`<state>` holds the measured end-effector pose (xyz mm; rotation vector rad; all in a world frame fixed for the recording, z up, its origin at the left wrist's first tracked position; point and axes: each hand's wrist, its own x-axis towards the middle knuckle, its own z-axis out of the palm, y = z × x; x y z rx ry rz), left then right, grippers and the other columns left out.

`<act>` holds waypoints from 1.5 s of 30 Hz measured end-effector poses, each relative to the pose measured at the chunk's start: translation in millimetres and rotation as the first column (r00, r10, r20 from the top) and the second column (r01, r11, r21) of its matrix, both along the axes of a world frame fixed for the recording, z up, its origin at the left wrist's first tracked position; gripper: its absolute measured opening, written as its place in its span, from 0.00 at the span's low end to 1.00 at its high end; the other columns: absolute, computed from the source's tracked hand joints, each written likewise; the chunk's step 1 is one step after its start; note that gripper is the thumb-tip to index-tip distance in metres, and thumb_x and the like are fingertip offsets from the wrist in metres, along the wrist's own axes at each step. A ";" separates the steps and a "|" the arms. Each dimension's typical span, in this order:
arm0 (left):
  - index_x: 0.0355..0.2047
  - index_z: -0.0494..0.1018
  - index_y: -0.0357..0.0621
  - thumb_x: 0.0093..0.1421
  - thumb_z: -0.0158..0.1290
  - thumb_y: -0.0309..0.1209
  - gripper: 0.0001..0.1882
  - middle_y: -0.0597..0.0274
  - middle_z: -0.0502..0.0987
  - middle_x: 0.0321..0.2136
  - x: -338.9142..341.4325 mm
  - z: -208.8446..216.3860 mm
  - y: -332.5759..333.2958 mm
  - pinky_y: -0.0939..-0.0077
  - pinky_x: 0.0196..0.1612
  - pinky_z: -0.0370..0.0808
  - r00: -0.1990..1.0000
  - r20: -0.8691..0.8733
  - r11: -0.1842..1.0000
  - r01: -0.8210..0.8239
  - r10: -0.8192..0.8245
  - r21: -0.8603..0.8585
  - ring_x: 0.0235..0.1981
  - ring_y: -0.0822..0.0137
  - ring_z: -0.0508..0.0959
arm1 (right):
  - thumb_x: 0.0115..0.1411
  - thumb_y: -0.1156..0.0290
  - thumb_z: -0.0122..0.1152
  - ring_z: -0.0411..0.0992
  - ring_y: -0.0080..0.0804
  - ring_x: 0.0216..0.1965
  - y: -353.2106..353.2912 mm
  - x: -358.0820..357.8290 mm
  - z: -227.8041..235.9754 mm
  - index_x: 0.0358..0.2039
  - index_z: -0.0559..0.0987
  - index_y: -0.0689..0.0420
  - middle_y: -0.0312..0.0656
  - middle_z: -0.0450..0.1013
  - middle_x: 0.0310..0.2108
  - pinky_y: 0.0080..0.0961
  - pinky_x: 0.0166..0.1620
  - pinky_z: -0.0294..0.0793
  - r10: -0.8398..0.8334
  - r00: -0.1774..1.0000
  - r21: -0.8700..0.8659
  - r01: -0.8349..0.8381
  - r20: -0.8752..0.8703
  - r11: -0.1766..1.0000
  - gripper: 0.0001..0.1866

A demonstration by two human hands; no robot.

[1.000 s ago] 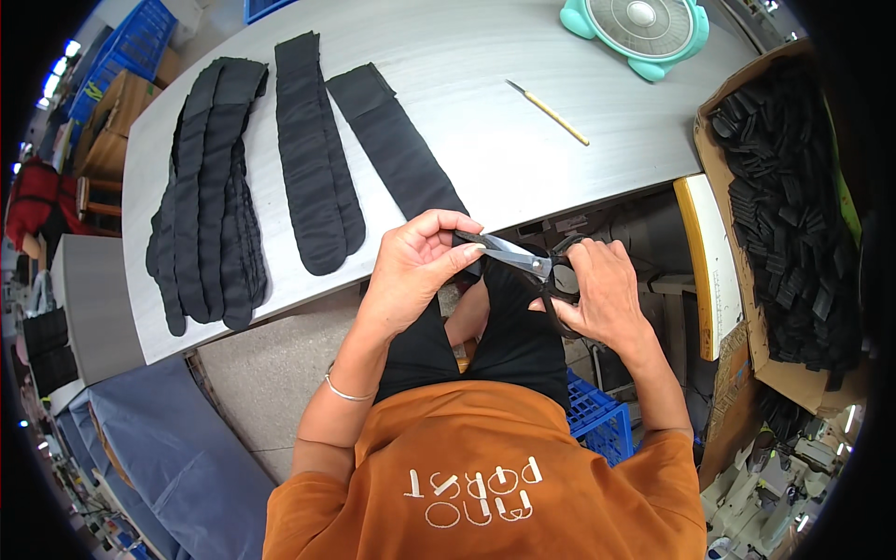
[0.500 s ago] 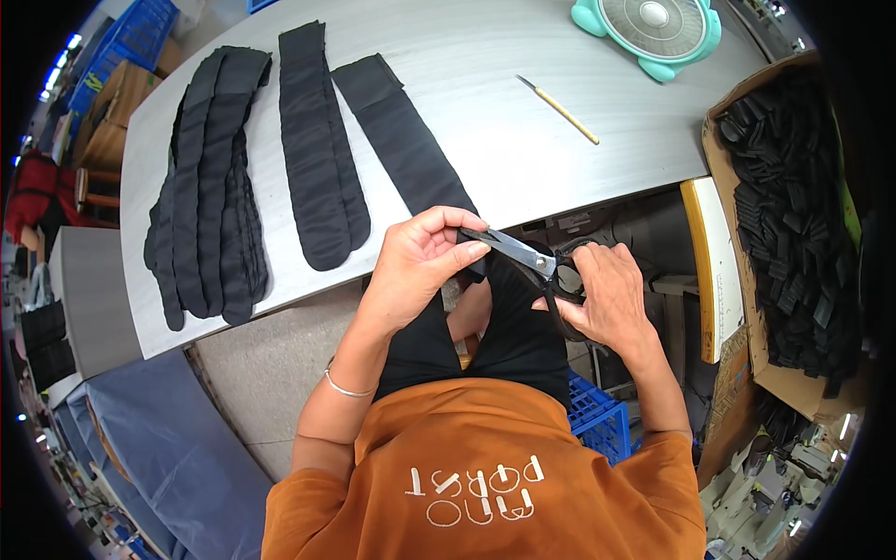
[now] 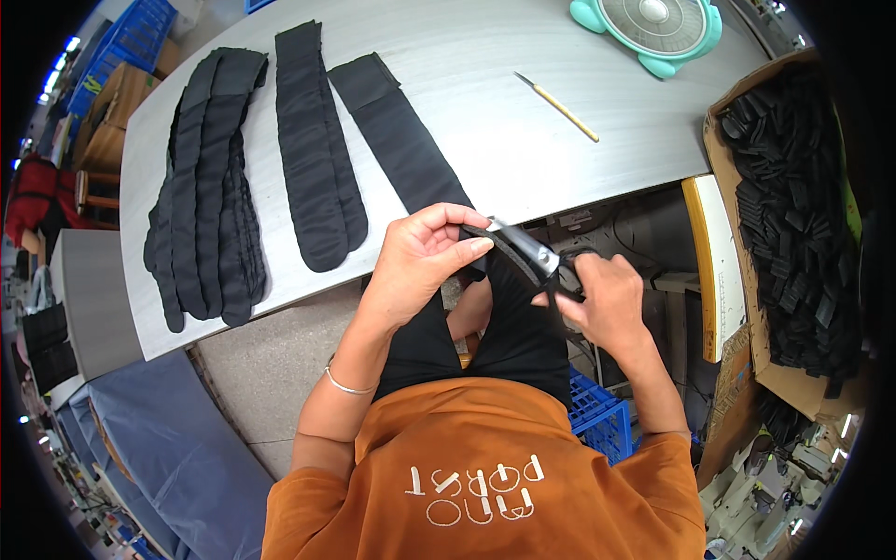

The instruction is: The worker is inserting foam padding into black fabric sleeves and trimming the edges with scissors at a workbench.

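Note:
My left hand (image 3: 415, 266) pinches the end of a narrow black fabric strip (image 3: 511, 259) between thumb and fingers, just off the table's front edge. My right hand (image 3: 607, 303) grips black-handled scissors (image 3: 534, 248). Their blurred blades point toward my left fingertips and lie along the narrow strip. Whether the blades touch it I cannot tell. A wide black fabric band (image 3: 403, 135) lies slantwise on the table, its near end hanging over the edge behind my left hand. Left of it lie long round-ended black fabric pieces (image 3: 313, 159) and a fanned stack of similar pieces (image 3: 205, 187).
On the pale table (image 3: 467, 56) lie a thin pointed tool with a yellow handle (image 3: 565, 112) and a turquoise fan (image 3: 653, 28). At right stands a cardboard box (image 3: 711, 140) full of small black pieces (image 3: 793, 224). A blue crate (image 3: 602, 425) is below my right arm.
The scissors have turned slightly in my right hand, and the narrow black strip now shows beside the blades. My left hand keeps its pinch almost in place.

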<state>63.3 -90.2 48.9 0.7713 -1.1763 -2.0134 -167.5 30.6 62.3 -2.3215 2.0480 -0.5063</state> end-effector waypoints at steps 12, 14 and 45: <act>0.54 0.67 0.33 0.59 0.56 0.16 0.22 0.64 0.75 0.35 12.5 3.8 5.3 0.88 0.35 0.73 0.992 0.125 0.994 0.036 -0.023 -0.103 0.32 0.83 0.72 | 0.56 0.50 0.66 0.78 0.55 0.37 -89.5 -118.9 -10.5 0.39 0.77 0.64 0.56 0.78 0.31 0.45 0.41 0.74 -0.676 0.728 0.085 0.685 -0.115 0.723 0.26; 0.56 0.66 0.32 0.58 0.57 0.15 0.25 0.60 0.74 0.43 12.9 4.5 7.4 0.87 0.40 0.74 0.993 0.121 0.996 0.008 0.002 -0.089 0.37 0.81 0.73 | 0.58 0.58 0.66 0.76 0.52 0.41 -86.1 -111.4 -13.7 0.42 0.78 0.63 0.51 0.78 0.38 0.41 0.45 0.73 -0.586 0.787 -0.128 0.571 -0.196 0.811 0.21; 0.46 0.78 0.32 0.62 0.60 0.25 0.13 0.59 0.82 0.37 38.5 -17.5 34.6 0.80 0.39 0.77 0.986 0.061 0.983 -0.163 0.158 0.090 0.35 0.74 0.80 | 0.53 0.78 0.68 0.74 0.19 0.34 -39.0 95.1 7.7 0.60 0.69 0.58 0.45 0.72 0.50 0.18 0.37 0.73 -0.065 0.579 0.102 -0.030 0.812 0.994 0.33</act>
